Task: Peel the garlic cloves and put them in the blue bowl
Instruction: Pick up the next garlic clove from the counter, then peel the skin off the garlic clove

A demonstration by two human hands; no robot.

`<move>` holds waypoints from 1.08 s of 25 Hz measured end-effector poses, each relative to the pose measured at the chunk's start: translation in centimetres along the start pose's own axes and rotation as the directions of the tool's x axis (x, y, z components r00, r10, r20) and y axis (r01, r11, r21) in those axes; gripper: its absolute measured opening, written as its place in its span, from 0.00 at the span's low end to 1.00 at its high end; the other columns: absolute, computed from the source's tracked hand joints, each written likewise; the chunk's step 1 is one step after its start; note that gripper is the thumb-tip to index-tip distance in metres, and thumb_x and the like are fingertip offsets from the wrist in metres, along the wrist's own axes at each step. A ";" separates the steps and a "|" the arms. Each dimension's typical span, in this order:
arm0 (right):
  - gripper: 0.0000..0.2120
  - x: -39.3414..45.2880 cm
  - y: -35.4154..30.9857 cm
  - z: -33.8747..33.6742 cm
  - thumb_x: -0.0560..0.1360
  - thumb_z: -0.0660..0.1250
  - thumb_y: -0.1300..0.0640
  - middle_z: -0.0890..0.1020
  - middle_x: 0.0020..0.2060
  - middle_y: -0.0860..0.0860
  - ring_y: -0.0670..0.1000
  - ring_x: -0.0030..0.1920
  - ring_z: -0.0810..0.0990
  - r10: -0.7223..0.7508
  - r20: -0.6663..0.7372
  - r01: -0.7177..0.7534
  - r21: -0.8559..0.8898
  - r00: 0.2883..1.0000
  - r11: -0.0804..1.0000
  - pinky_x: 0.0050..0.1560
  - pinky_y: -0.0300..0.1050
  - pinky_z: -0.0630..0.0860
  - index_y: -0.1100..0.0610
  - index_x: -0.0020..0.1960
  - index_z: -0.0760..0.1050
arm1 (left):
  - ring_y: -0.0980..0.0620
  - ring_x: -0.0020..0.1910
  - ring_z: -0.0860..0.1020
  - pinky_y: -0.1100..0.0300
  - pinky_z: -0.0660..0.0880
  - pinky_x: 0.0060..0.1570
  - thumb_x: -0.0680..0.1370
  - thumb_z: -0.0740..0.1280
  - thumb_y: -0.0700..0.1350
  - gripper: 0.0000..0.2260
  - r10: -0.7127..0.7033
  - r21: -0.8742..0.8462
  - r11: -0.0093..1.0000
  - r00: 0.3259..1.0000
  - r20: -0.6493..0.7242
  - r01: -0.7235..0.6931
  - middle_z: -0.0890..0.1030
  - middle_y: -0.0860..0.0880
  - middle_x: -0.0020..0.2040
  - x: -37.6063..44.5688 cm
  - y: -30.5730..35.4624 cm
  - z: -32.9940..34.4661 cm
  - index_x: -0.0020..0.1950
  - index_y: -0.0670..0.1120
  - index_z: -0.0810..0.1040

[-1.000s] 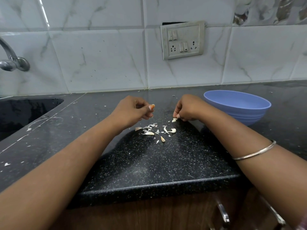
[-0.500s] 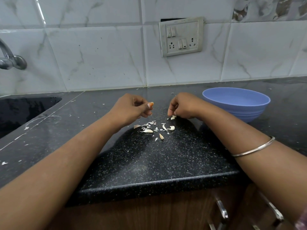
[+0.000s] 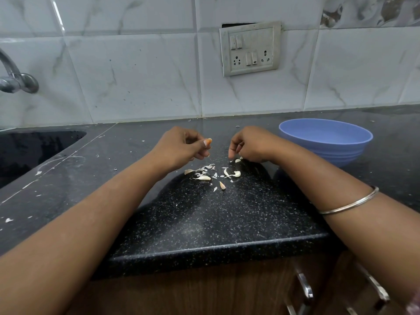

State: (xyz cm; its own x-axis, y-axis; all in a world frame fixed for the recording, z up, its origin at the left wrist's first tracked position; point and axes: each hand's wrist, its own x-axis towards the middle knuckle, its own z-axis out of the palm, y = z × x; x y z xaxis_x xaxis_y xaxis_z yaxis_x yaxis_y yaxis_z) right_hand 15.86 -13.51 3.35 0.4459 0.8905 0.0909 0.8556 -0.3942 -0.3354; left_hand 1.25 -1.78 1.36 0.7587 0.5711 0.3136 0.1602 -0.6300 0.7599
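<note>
left hand [image 3: 179, 148] curled, contents not discernible | right hand [image 3: 247, 144] curled, fingertips on countertop bits | small pale garlic cloves [image 3: 234, 173] left of round blue plastic bowl [image 3: 325, 139] | light, firm, papery skin; pinch the ends

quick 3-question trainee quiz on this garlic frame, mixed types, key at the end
1. True or false: the blue bowl stands on the counter beside the person's right hand.
2. Multiple choice: the loose garlic pieces and skins lie (A) in the bowl, (B) on the counter between and just in front of the two hands, (C) in the sink.
3. Fill in: the left hand has its fingers ____, not spread flat.

Key: 1 true. 2 B. 3 curled.
</note>
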 end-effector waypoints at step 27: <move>0.05 -0.5 -0.5 -0.3 0.73 0.70 0.60 0.82 0.34 0.43 0.38 0.34 0.78 -0.344 0.248 0.336 0.077 0.906 0.939 0.43 0.39 0.73 0.53 0.48 0.81 | 0.57 0.42 0.83 0.56 0.79 0.49 0.77 0.66 0.52 0.12 0.018 0.067 0.998 0.999 -0.042 -0.016 0.84 0.48 0.39 0.1 -0.1 0.0 0.43 0.44 0.82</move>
State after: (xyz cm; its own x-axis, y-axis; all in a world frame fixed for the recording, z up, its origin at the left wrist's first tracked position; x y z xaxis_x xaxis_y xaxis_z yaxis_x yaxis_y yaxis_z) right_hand 15.32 -13.88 3.75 0.0440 0.9984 -0.0348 0.9328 -0.0535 -0.3564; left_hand 1.31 -1.63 1.34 0.7344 0.5808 0.3510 0.1900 -0.6725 0.7153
